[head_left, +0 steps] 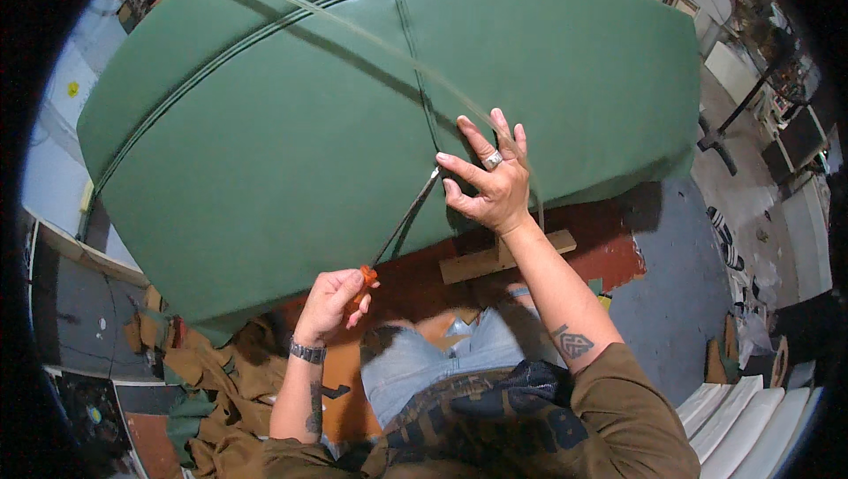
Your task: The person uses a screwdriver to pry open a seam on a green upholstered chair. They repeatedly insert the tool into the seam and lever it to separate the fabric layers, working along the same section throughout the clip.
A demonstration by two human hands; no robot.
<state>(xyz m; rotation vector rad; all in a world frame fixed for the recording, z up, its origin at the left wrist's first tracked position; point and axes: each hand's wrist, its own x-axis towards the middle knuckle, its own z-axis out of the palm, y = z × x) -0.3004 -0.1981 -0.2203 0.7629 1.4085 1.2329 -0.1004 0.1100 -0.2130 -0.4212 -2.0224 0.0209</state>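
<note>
My left hand [334,301] is closed around the orange handle of a long-shafted screwdriver [405,223]. Its shiny tip meets a vertical seam [412,55] in a large green upholstered piece [291,161]. Beside that tip, my right hand [491,177] rests on the green cover with fingers spread. The index fingertip and thumb lie on either side of the tip, apart from each other. A clear flexible tube [353,27] arches across the cover and runs down past my right hand, where the fingers partly hide it.
Below the cover's front edge is a wooden crosspiece [508,256]. Crumpled brown and green material [221,382] lies at lower left. A stand fan [751,99] stands at far right, with striped sandals [726,239] on the floor. White rolls or panels [733,422] lie at lower right.
</note>
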